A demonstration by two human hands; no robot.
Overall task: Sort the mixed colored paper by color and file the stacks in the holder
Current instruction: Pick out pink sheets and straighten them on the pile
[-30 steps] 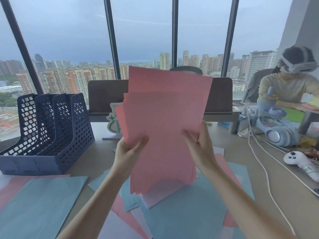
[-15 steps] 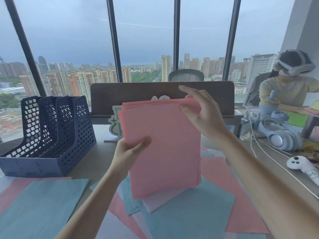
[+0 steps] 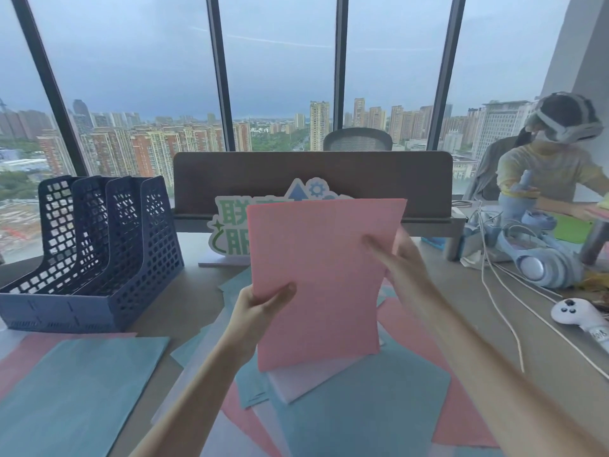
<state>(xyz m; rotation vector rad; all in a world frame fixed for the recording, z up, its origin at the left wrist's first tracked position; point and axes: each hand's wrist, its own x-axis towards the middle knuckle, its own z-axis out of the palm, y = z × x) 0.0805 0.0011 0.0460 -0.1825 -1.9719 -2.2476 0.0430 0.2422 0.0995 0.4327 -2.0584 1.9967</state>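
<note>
I hold a stack of pink paper (image 3: 323, 275) upright over the middle of the desk, its lower edge on the loose sheets. My left hand (image 3: 260, 308) grips its lower left edge, thumb on the front. My right hand (image 3: 405, 268) is blurred at the right edge with fingers across the front face; whether it grips cannot be made out. The dark blue mesh file holder (image 3: 99, 245) stands at the left with nothing in its slots. Mixed blue (image 3: 356, 407), pink and pale lilac (image 3: 296, 380) sheets lie spread under the stack.
A blue pile (image 3: 75, 390) lies on pink sheets at the near left. A cut-out sign (image 3: 230, 222) and a brown divider (image 3: 313, 179) stand behind the stack. Headphones (image 3: 540, 265), white cables (image 3: 507, 311) and a white controller (image 3: 576, 313) crowd the right, where another person (image 3: 553, 166) sits.
The uneven pink sheets have been squared into one even stack and lowered. My right hand went from the right edge up to the top edge, then back down to the right edge.
</note>
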